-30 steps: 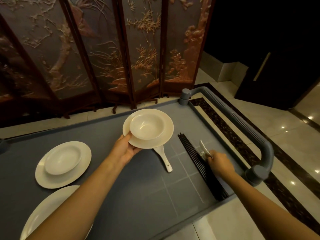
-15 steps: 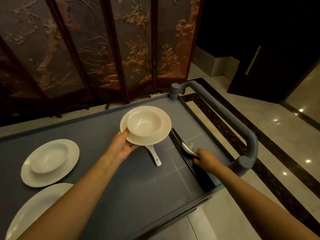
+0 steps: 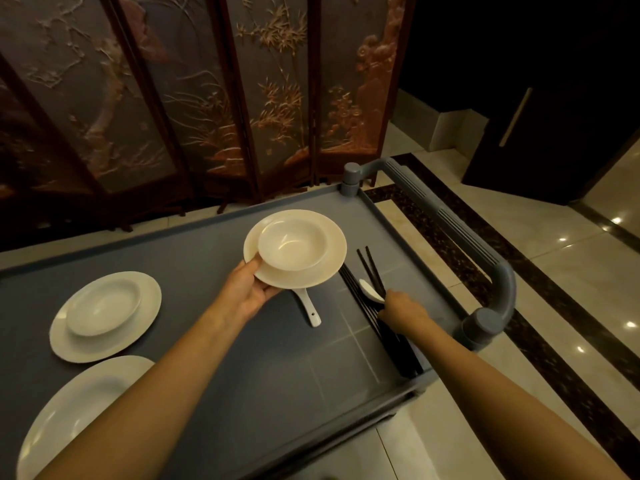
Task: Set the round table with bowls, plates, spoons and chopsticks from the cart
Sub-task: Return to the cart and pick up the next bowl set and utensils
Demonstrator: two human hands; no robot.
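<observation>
Right grip (image 3: 398,306), near the cart handle (image 3: 450,220), has now lifted and clamps a chopstick pair (image 3: 371,271) alongside the spoon (image 3: 370,292). Left grip (image 3: 247,292) pinches the plate (image 3: 322,271) carrying the bowl (image 3: 294,244). One setting appears complete.

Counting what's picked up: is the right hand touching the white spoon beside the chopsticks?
Touching. The head view shows the white spoon running handle-first into the curled fingers of the right hand, scoop end sticking out, alongside two chopsticks.

Three round cream ceramic plates (image 3: 336,251); two shallow cream ceramic bowls (image 3: 292,242); two white ceramic spoons (image 3: 310,308); two black chopsticks (image 3: 372,268) raised at centre right, the packed black chopstick bundle (image 3: 401,348) beneath uncountable.
</observation>
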